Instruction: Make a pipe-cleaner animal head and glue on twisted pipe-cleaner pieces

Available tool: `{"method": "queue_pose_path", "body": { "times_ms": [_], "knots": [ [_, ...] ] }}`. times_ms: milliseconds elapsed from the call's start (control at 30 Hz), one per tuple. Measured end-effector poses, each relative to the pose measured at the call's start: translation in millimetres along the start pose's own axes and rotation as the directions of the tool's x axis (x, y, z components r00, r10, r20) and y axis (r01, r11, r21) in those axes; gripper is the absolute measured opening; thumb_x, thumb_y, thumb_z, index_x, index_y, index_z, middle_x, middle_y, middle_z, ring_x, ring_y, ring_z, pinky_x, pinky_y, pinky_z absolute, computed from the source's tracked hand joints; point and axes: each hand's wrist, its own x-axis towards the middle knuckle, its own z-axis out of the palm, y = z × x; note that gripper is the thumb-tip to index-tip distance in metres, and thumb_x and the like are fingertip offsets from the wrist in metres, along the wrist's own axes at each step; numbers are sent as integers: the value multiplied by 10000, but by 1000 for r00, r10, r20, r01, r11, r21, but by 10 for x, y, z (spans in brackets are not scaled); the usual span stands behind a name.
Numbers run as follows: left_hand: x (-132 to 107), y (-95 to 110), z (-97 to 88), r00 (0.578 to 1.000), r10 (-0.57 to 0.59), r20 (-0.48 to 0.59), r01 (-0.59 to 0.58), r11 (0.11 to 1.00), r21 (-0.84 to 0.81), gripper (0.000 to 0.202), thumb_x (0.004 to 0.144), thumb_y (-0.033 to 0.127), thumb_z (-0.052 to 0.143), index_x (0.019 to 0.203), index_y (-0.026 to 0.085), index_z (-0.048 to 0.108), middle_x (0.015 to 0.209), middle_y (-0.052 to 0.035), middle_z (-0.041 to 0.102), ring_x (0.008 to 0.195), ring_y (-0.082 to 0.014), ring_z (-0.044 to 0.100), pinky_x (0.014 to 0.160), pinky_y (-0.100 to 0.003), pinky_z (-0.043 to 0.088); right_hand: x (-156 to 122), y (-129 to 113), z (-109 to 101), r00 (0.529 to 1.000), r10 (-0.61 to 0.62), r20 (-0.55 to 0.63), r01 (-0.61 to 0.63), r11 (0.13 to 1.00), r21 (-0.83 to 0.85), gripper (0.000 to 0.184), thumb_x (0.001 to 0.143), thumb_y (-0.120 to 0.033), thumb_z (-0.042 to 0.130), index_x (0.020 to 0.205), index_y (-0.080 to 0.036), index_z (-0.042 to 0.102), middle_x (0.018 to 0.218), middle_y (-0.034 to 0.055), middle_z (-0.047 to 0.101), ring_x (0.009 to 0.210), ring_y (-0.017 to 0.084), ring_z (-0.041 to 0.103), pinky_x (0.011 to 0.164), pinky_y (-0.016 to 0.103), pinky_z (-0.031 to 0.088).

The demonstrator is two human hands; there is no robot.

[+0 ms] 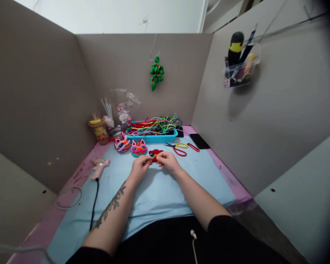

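Observation:
A small red pipe-cleaner figure [154, 152], with a blue eye and an orange-yellow patch, is between my hands above the blue cloth. My left hand [141, 167] pinches its near left edge with thumb and forefinger. On the other side my right hand [168, 161] has its fingers closed on the right part, which hides some of the figure. Just beyond my left hand sit two finished-looking fuzzy animal heads with pointed ears, a pink and teal one [139, 148] and a pink and purple one [122, 143].
A blue tray [154, 139] of coloured pipe cleaners stands behind. To the right lie scissors [180, 149], a red-handled tool [193, 147] and a black phone [199, 141]. At left are a pink glue gun [100, 169] with its cord and a cup [99, 131]. Partitions enclose the table.

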Motion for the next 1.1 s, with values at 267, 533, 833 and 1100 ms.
{"method": "queue_pose_path", "body": {
  "times_ms": [267, 533, 833, 1100],
  "knots": [
    [-9, 1, 5, 998, -57, -19, 56, 997, -48, 159, 816, 279, 552, 858, 185, 673, 782, -56, 662, 665, -148, 630, 640, -269, 503, -26, -67, 25, 1000, 0, 3, 0, 1000, 5, 250, 652, -393, 658, 656, -155, 580, 506, -21, 576, 401, 81, 486, 370, 188, 368],
    [53, 50, 25, 952, -295, -87, 247, 903, -352, 320, 742, 358, 627, 975, 140, 607, 762, -47, 666, 647, -142, 632, 630, -274, 527, -36, -92, 55, 1000, -13, 10, 13, 1000, -16, 225, 686, -376, 622, 642, -163, 564, 493, -30, 565, 373, 65, 440, 356, 180, 301],
    [84, -44, -8, 892, -448, -63, 320, 724, -611, 528, 679, 417, 689, 1101, 131, 552, 918, -103, 677, 740, -153, 649, 750, -330, 530, -42, -49, 125, 998, 25, 63, -21, 998, -59, 230, 693, -378, 611, 635, -168, 535, 502, -37, 569, 367, 58, 430, 368, 176, 308],
    [91, 32, 25, 880, -475, 3, 419, 774, -475, 387, 632, 454, 700, 829, 130, 624, 736, -48, 650, 635, -137, 600, 587, -256, 490, -88, -76, 204, 999, 1, -48, -3, 999, -44, 268, 678, -428, 626, 664, -178, 529, 564, -24, 587, 411, 78, 455, 383, 198, 309]
  ]
}}
